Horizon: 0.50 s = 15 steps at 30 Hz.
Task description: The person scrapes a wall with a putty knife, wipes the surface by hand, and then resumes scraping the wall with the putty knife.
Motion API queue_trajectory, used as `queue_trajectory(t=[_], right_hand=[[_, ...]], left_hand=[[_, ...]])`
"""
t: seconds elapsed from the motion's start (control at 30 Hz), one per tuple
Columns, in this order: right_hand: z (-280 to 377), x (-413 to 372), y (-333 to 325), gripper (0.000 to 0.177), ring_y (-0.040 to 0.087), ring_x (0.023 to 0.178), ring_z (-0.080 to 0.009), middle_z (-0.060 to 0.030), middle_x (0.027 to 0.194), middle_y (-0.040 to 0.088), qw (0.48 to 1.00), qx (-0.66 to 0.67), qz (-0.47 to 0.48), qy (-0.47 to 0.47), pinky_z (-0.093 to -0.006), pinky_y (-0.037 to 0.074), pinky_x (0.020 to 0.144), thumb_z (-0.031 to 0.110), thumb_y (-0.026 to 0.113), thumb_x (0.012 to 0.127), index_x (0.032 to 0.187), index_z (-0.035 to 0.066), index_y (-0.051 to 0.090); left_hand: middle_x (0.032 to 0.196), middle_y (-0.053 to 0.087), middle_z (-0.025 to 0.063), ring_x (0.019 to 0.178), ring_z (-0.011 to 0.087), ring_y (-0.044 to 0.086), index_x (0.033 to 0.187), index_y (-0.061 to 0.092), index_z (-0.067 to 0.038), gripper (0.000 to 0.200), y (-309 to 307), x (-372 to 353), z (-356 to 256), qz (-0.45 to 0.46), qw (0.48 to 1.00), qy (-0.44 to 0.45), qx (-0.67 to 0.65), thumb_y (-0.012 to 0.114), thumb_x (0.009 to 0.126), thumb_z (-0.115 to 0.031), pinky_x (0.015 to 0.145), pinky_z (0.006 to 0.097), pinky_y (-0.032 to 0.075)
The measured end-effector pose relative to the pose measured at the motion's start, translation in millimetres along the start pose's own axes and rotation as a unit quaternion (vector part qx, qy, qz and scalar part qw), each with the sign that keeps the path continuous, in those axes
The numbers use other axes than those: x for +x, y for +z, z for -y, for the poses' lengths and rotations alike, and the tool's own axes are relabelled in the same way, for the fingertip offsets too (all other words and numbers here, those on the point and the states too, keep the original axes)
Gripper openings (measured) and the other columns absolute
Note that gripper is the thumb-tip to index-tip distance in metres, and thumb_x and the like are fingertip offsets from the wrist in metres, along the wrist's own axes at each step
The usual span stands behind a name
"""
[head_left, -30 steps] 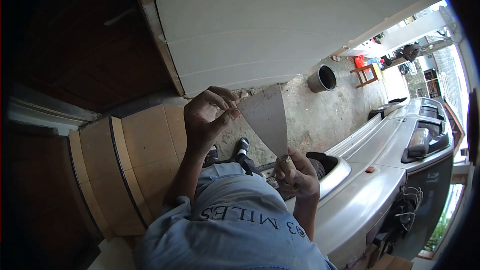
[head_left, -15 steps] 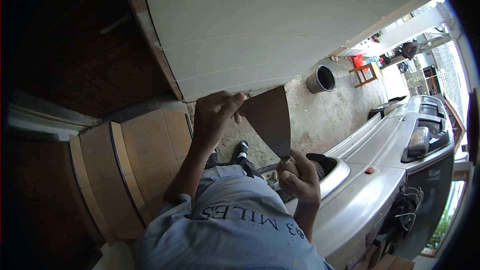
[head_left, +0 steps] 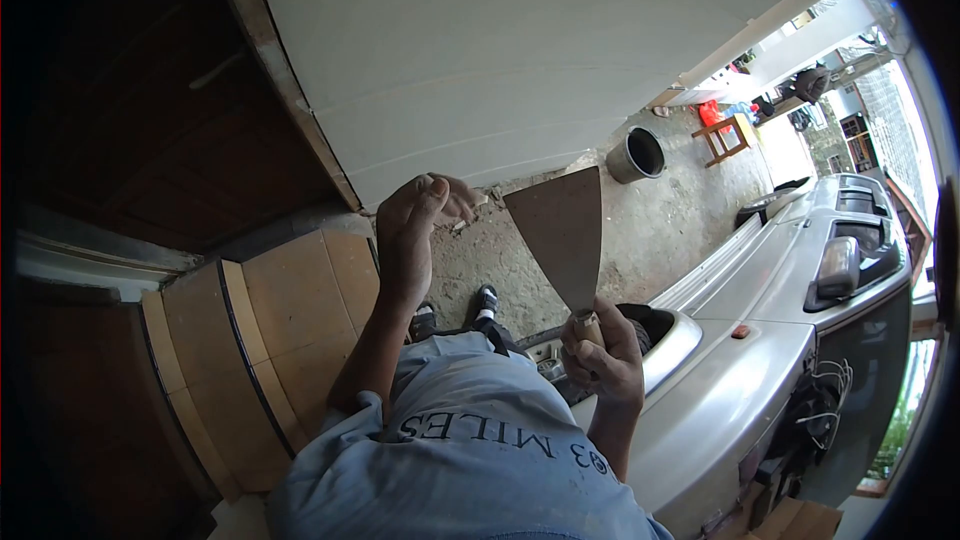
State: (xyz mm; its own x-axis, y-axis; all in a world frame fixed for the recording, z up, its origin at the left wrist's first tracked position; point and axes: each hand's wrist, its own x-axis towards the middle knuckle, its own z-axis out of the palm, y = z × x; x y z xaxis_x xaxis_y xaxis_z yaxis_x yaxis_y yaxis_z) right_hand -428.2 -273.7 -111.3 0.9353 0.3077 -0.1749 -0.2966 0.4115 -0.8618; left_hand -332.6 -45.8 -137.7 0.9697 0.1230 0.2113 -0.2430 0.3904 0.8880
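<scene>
My right hand (head_left: pixel 606 352) is closed around the short handle (head_left: pixel 588 327) of a wide putty knife (head_left: pixel 562 230). Its flat, flared metal blade points up and away from me, with the broad edge farthest from the hand. To the left, my left hand (head_left: pixel 412 230) is raised in front of the wall's lower edge, apart from the blade. Its fingers are loosely bent and spread, and I see nothing held in them.
A pale wall panel (head_left: pixel 520 60) rises ahead. Tiled steps (head_left: pixel 285 325) lie at left beside a dark doorway. A dark bucket (head_left: pixel 636 156) and a wooden stool (head_left: pixel 722 140) stand on the concrete floor (head_left: pixel 670 215). A silver vehicle (head_left: pixel 720 370) is close on my right.
My left hand has come off the blade's left corner and moved slightly left, its fingers loosening. The putty knife has shifted a little right and turned in my right hand.
</scene>
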Motion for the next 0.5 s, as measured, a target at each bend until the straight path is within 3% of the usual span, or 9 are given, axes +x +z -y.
queue_trajectory(t=[0.1,0.13,0.23,0.3,0.33,0.4,0.43,0.5], right_hand=[[-2,2,0,0.056,0.04,0.047,-0.0024,-0.0025,0.075,0.05,0.999,0.03,0.023,0.017,-0.0163,0.031,0.04,0.015,0.067,0.083,0.129,-0.003,0.04],[-2,6,2,0.055,0.04,0.047,-0.0023,-0.0026,0.075,0.05,0.998,0.041,0.029,0.028,-0.0164,0.031,0.039,0.015,0.066,0.083,0.129,-0.003,0.041],[-6,18,7,0.049,0.04,0.046,-0.0029,-0.0016,0.071,0.051,0.996,0.046,0.037,0.065,-0.0172,0.031,0.038,0.017,0.067,0.083,0.124,-0.002,0.045],[-10,28,5,0.047,0.041,0.045,-0.0031,-0.001,0.069,0.052,0.995,0.023,0.035,0.088,-0.0175,0.031,0.038,0.018,0.067,0.083,0.122,-0.001,0.047],[-11,35,2,0.04,0.047,0.048,-0.006,0.0002,0.066,0.051,0.994,0.016,0.053,0.097,-0.021,0.037,0.04,0.019,0.067,0.083,0.116,0.001,0.053],[1,45,18,0.037,0.053,0.054,-0.0102,-0.0017,0.068,0.052,0.97,-0.242,0.019,0.01,-0.0243,0.041,0.044,0.018,0.067,0.082,0.113,0.002,0.056],[7,50,28,0.036,0.056,0.057,-0.0123,-0.0027,0.068,0.053,0.932,-0.361,-0.004,-0.027,-0.0259,0.044,0.046,0.018,0.067,0.081,0.111,0.002,0.057],[18,66,39,0.031,0.062,0.069,-0.019,-0.0068,0.081,0.058,0.808,-0.542,0.017,-0.231,-0.0325,0.049,0.053,0.015,0.067,0.079,0.108,0.007,0.061]], left_hand=[[0.1,0.065,0.0126,0.087,0.0161,0.059,0.106,0.059,-0.002,0.037,14,3,1,0.02,0.99,-0.072,-0.116,0.049,0.092,-0.035,0.082,0.0321,0.043],[0.113,0.06,0.0139,0.101,0.0185,0.056,0.122,0.051,-0.001,0.052,8,2,17,0.084,0.978,-0.102,-0.162,0.048,0.091,-0.042,0.088,0.0346,0.042],[0.122,0.056,0.0135,0.113,0.0233,0.052,0.128,0.044,-0.003,0.062,22,-17,31,0.14,0.914,-0.256,-0.283,0.044,0.09,-0.052,0.096,0.0405,0.037],[0.13,0.05,0.0178,0.121,0.027,0.047,0.13,0.043,-0.004,0.061,29,-26,42,0.243,0.869,-0.287,-0.322,0.035,0.093,-0.052,0.102,0.0427,0.032],[0.131,0.048,0.02,0.122,0.031,0.045,0.131,0.042,-0.001,0.065,29,-28,44,0.247,0.864,-0.291,-0.328,0.032,0.092,-0.052,0.103,0.0445,0.031],[0.132,0.046,0.0222,0.123,0.035,0.043,0.129,0.043,0.003,0.065,24,-29,50,0.208,0.869,-0.28,-0.35,0.028,0.093,-0.049,0.104,0.0463,0.031],[0.131,0.047,0.0223,0.123,0.0351,0.043,0.127,0.044,0.004,0.061,17,-26,53,0.165,0.877,-0.267,-0.365,0.028,0.094,-0.045,0.104,0.0463,0.032],[0.129,0.049,0.0195,0.12,0.0334,0.046,0.123,0.045,0.002,0.046,-7,-15,57,0.032,0.907,-0.22,-0.357,0.03,0.097,-0.032,0.103,0.0447,0.033]])
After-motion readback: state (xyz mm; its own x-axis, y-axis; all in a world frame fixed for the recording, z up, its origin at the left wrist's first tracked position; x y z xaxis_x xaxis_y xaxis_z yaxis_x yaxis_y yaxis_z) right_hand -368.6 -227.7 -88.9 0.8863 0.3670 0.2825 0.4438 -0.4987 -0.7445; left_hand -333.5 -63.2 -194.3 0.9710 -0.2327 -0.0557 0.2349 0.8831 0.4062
